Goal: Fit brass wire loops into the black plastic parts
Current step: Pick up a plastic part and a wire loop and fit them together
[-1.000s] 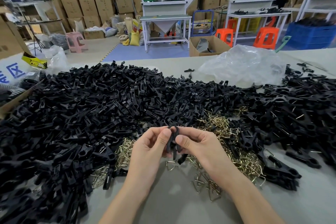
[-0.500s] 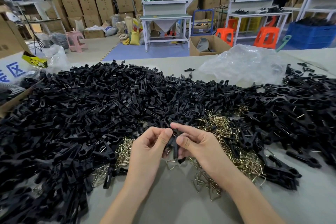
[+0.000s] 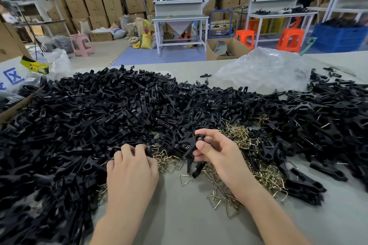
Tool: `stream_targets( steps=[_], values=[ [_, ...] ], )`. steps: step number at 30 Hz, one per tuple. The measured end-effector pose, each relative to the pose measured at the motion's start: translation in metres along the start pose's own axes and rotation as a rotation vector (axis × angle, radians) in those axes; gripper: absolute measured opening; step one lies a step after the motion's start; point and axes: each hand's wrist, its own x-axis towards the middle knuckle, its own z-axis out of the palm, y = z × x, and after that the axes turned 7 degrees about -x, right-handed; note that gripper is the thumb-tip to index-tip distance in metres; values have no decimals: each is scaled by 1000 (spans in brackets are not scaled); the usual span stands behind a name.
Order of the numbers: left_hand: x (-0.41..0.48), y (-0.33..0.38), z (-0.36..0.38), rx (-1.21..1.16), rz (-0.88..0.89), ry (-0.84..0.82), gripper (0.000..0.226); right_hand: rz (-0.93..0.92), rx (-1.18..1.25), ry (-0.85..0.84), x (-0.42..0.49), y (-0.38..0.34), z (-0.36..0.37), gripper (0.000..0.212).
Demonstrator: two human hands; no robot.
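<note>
My right hand grips a black plastic clip upright between thumb and fingers, its lower legs hanging just above the table. My left hand lies palm down to the left, fingertips curled into the edge of the big heap of black plastic parts; whether it pinches anything there is hidden. Brass wire loops lie scattered between and behind both hands, and one single loop rests on the table just below the held clip.
A second heap of black parts fills the right side. A crumpled clear plastic bag lies at the back right. A cardboard box sits at the left edge. The grey table shows bare between my forearms.
My left hand has let go of the clip and moved left and down to the black heap. My right hand alone now holds the clip, shifted slightly right.
</note>
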Motion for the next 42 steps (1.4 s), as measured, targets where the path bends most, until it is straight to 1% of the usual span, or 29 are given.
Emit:
stream_targets(
  steps=[3, 6, 10, 12, 13, 15, 17, 21, 24, 28, 31, 34, 36, 38, 42],
  values=[
    [3, -1, 0, -11, 36, -34, 20, 17, 13, 23, 1, 0, -1, 23],
    [7, -2, 1, -67, 28, -99, 31, 29, 29, 45, 1, 0, -1, 22],
    [7, 2, 2, -188, 83, -185, 44, 29, 37, 54, 2, 1, -1, 21],
    [6, 4, 2, -186, 120, -247, 52, 30, 37, 58, 2, 2, -1, 21],
    [5, 4, 2, -183, 134, -261, 52, 31, 38, 59, 2, 2, -1, 21],
    [6, 4, 3, -221, 144, -246, 46, 30, 34, 61, 2, 3, -2, 21],
    [7, 4, 4, -306, 141, -208, 38, 30, 37, 65, 2, 3, -2, 21],
    [5, 5, 6, -482, 141, -92, 24, 28, 53, 75, 3, 2, -3, 21],
    [5, 4, 8, -552, 146, 0, 24, 38, 77, 81, 3, 1, -3, 21],
    [9, 4, 4, -713, 71, 131, 26, 51, 109, 86, 3, 1, -2, 21],
    [10, 4, 3, -702, 58, 163, 29, 46, 101, 85, 3, 2, -1, 22],
    [9, 8, 2, -744, 54, 169, 25, 30, 71, 69, 2, 1, 0, 23],
    [8, 14, 0, -880, -22, 153, 14, 14, 45, 57, 2, 1, 0, 25],
    [7, 19, -2, -1072, -129, 114, 6, 0, -1, 46, 1, -1, 0, 25],
    [6, 29, -4, -1463, -324, -17, 7, -2, -87, 12, 0, -2, 1, 27]
  ],
)
